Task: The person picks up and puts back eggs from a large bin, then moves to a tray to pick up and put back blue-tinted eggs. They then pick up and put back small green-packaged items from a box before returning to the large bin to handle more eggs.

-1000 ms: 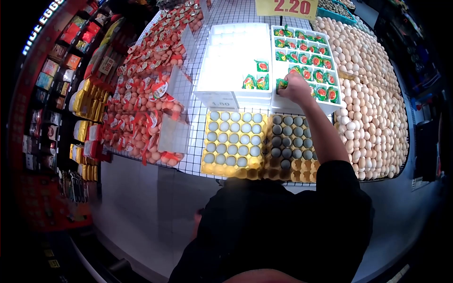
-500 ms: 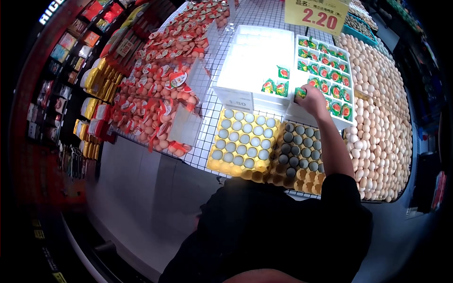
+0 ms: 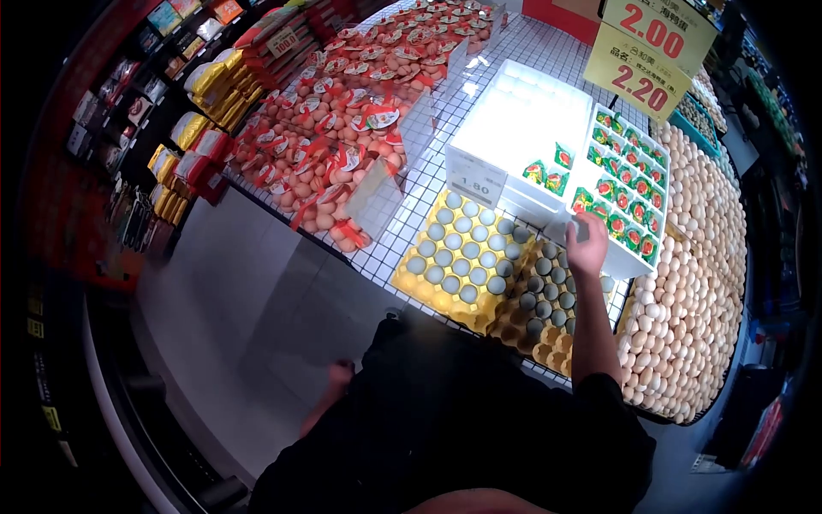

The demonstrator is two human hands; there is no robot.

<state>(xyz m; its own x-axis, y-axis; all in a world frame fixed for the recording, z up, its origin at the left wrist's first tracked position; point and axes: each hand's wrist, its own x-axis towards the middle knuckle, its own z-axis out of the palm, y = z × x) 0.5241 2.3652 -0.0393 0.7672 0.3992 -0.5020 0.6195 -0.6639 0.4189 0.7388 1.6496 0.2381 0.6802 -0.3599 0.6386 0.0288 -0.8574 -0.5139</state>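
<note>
My right hand [image 3: 587,246] is at the near left part of a white foam box [image 3: 629,264], with thumb and forefinger apart and nothing visible between them. Rows of eggs in green and red wrappers [image 3: 636,206] fill that box, one wrapped egg [image 3: 582,200] just beyond my fingertips. To its left stands a second white box [image 3: 527,111], brightly lit, with a few wrapped eggs [image 3: 548,176] in its near right corner. Low on the left, my left hand [image 3: 341,373] hangs over the floor beside my body, its fingers too dim to make out.
Pale blue-green eggs sit in a yellow tray [image 3: 428,291] and a brown tray [image 3: 548,351] in front. Loose eggs [image 3: 685,317] are heaped at right. Bagged eggs [image 3: 325,163] lie at left behind a clear divider [image 3: 415,137]. Price signs [image 3: 638,73] stand above.
My right hand has drawn back toward me, and the green wrapped egg it held is no longer in its fingers. My left hand has come into view. The camera view has shifted.
</note>
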